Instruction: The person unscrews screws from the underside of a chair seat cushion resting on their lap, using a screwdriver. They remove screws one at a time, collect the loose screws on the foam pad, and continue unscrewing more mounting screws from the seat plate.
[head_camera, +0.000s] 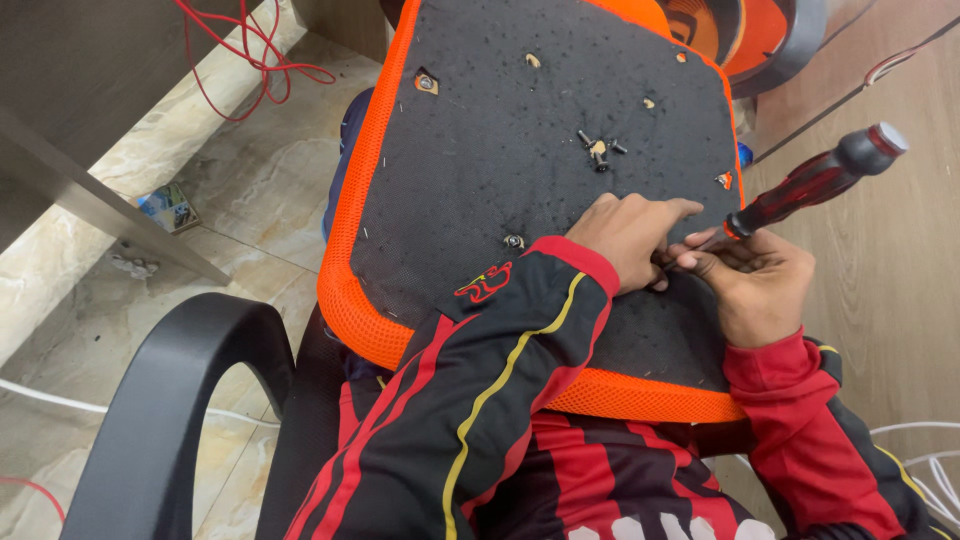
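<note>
Head view, nearest first: a black armrest (170, 400) curves at the lower left. Beyond it, an upturned chair seat (500, 180), black underneath with an orange mesh rim, rests on the person's lap. By its right edge the left hand (630, 240) presses curled fingers onto the fabric; whether it pinches anything is unclear. Touching it, the right hand (755, 285) has its grip closed on a red-handled screwdriver (815, 180). Farther up the seat lie loose screws (598, 150).

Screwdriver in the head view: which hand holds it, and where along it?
The right hand grips the screwdriver low down near its shank; the red-and-black handle sticks out free. The left hand rests flat on the seat underside.
</note>
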